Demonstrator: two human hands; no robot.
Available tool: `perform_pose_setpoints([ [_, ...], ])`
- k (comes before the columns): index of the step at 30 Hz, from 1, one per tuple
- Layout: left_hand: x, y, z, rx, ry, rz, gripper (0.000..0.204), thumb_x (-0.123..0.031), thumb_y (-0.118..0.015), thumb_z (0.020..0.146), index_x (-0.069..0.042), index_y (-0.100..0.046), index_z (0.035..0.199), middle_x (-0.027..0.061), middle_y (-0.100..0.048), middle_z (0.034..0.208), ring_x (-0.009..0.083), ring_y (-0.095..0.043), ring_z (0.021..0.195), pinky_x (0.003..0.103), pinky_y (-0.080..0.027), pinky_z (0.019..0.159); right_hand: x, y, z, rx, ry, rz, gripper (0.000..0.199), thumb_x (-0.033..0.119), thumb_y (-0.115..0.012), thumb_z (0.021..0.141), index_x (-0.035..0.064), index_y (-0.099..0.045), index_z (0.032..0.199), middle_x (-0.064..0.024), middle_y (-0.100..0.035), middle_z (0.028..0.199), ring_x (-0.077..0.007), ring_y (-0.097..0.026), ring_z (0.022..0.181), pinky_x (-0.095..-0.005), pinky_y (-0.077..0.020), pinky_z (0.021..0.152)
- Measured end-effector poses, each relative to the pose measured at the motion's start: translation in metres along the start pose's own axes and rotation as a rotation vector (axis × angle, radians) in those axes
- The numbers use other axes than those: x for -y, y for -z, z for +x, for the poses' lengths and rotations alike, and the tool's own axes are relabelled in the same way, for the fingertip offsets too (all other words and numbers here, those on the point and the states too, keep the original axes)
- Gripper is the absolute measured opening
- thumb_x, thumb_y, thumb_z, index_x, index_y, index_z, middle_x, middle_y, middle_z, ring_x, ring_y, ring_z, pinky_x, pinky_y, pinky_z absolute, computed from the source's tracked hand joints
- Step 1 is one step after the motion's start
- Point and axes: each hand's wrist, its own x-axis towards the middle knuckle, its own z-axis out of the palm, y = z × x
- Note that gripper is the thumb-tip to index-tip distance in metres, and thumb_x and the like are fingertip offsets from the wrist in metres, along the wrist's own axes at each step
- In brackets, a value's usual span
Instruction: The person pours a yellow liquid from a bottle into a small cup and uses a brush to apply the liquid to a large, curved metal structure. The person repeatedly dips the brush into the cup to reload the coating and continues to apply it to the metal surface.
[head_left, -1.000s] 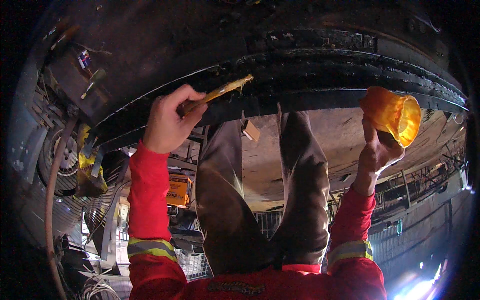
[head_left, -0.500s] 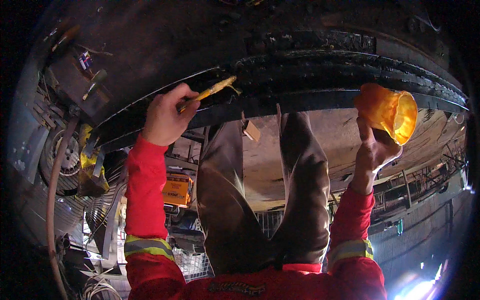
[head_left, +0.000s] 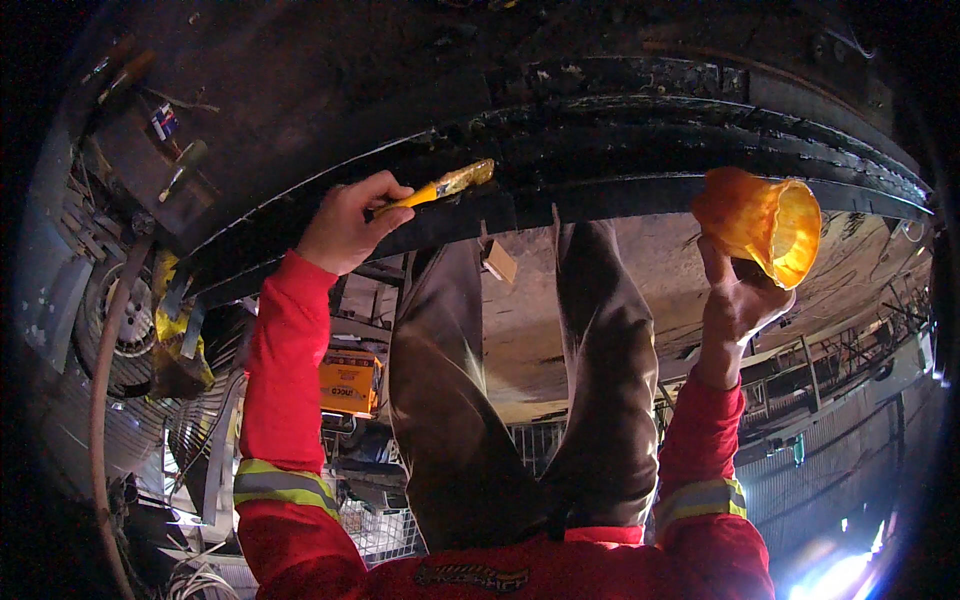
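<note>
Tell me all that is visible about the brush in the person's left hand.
The brush is small, with a yellow-orange handle and a pale metal band near its tip. The left hand grips the handle's lower end. It lies tilted, tip up and to the right, against the wet-looking black curved surface overhead. Its bristles are too dark to tell apart.

One view only, from a fisheye camera on my head. I lie on my back, so it faces along my body toward a dark curved metal underside point(head_left: 600, 130) close overhead, filling ten to two o'clock. My red sleeves enter from six o'clock; my left hand point(head_left: 345, 225) sits near eleven, my right hand point(head_left: 735, 300) near two. Straight edges bend at the rim.
</note>
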Motion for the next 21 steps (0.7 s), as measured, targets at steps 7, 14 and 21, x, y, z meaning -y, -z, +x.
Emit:
perform_pose_setpoints([
  [7, -0.005, 0.026, 0.001, 0.187, 0.100, -0.138, 0.027, -0.019, -0.074, 0.083, -0.001, -0.064, 0.100, 0.0033, -0.064, 0.086, 0.0114, -0.059, 0.079, 0.027, -0.047, 0.072, 0.004, -0.001, -0.001, 0.021, 0.040, -0.014, 0.050, 0.018, -0.088, 0.059, -0.0022, -0.067, 0.100, -0.0066, -0.072, 0.092, -0.0158, -0.068, 0.083, -0.0293, -0.0514, 0.081],
  [14, 0.008, 0.059, -0.018, 0.103, 0.179, -0.437, 0.028, -0.020, -0.076, 0.080, -0.002, -0.066, 0.099, 0.0008, -0.062, 0.082, 0.0057, -0.055, 0.073, 0.022, -0.044, 0.065, 0.018, -0.005, -0.003, 0.044, 0.010, 0.005, 0.051, 0.015, -0.088, 0.059, -0.0038, -0.067, 0.100, -0.0066, -0.071, 0.093, -0.0153, -0.067, 0.083, -0.0294, -0.0515, 0.081],
  [21, 0.029, 0.079, -0.058, -0.006, 0.233, -0.297, 0.023, -0.016, -0.073, 0.082, -0.002, -0.065, 0.098, 0.0017, -0.063, 0.086, 0.0070, -0.057, 0.079, 0.022, -0.045, 0.067, 0.026, -0.017, -0.007, 0.069, 0.026, 0.000, 0.049, 0.014, -0.087, 0.059, -0.0026, -0.067, 0.100, -0.0059, -0.071, 0.093, -0.0149, -0.067, 0.083, -0.0292, -0.0516, 0.081],
])
